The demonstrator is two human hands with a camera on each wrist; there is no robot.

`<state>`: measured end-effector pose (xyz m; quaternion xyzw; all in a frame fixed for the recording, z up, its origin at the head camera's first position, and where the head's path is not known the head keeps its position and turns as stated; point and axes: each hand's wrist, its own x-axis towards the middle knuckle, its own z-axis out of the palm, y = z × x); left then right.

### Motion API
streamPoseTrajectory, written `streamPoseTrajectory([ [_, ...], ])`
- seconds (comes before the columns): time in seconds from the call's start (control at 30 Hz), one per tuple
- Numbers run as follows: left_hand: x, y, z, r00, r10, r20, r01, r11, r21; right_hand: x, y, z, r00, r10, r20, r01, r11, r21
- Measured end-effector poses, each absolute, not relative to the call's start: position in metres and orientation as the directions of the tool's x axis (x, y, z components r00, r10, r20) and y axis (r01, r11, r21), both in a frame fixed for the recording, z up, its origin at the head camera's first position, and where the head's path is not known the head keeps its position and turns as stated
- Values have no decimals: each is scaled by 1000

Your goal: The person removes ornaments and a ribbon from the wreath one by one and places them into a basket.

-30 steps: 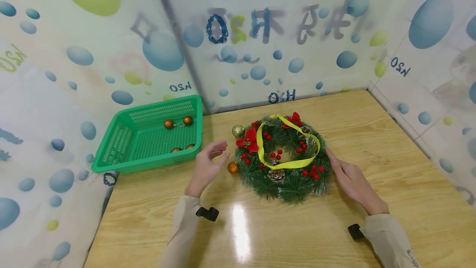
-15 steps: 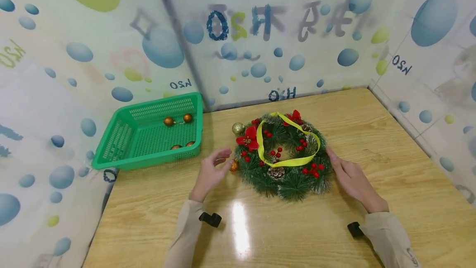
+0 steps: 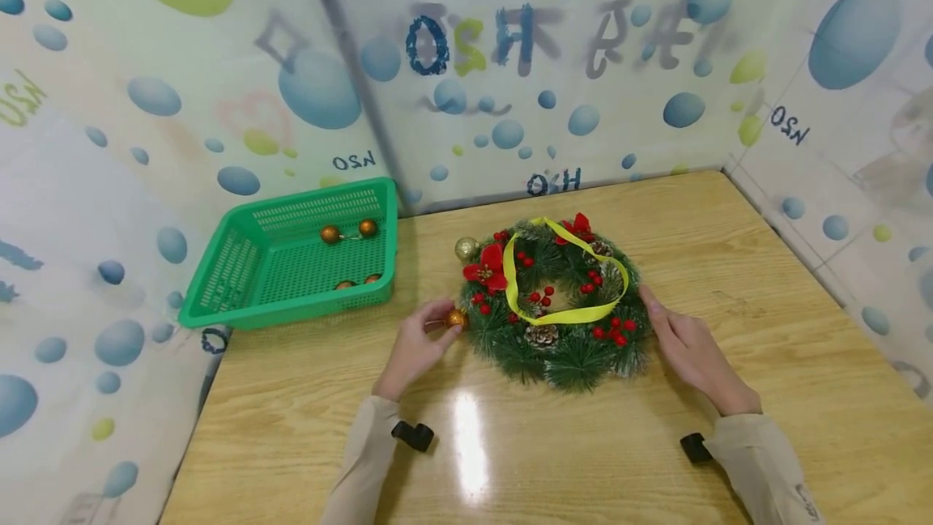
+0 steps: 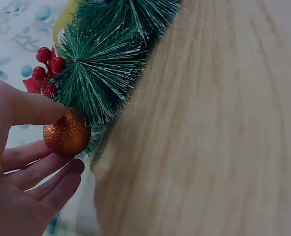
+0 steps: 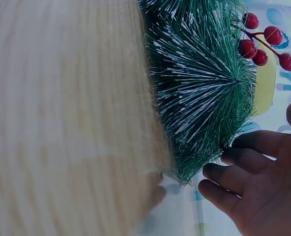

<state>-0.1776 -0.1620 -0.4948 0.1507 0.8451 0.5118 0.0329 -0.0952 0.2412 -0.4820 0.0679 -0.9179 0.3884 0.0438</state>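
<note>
A green wreath point(image 3: 579, 363) with red berries, red flowers, pine cones and a loop of yellow ribbon point(image 3: 579, 317) lies on the table. At its left edge my left hand point(image 3: 414, 351) pinches a glittery orange bauble point(image 4: 67, 132) between thumb and fingers. The bauble touches the pine needles in the left wrist view. A gold bauble point(image 3: 466, 248) sits at the wreath's upper left edge. My right hand point(image 3: 696, 359) rests against the right side of the wreath, fingers fairly straight; in the right wrist view its fingertips point(image 5: 214, 172) meet the needles.
A green plastic basket point(image 3: 291, 314) stands at the back left of the wooden table point(image 3: 583, 460). Several orange baubles point(image 3: 330, 234) lie in it, partly hidden by the front wall. Printed sheets point(image 3: 619, 136) close off the back and sides.
My left hand has moved right, toward the wreath, and its thumb and fingers have closed on the orange bauble. The right hand stays against the wreath.
</note>
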Motion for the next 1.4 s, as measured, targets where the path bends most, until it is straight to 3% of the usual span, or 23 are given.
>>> streamPoseTrajectory([
  [0.63, -173, -163, -494, -972, 213, 97, 176, 396, 901, -95, 241, -483, -987, -85, 140, -160, 683, -713],
  [1.4, -169, -158, -486, -962, 234, 142, 219, 350, 911, -95, 242, -485, -986, -92, 142, -166, 687, -707],
])
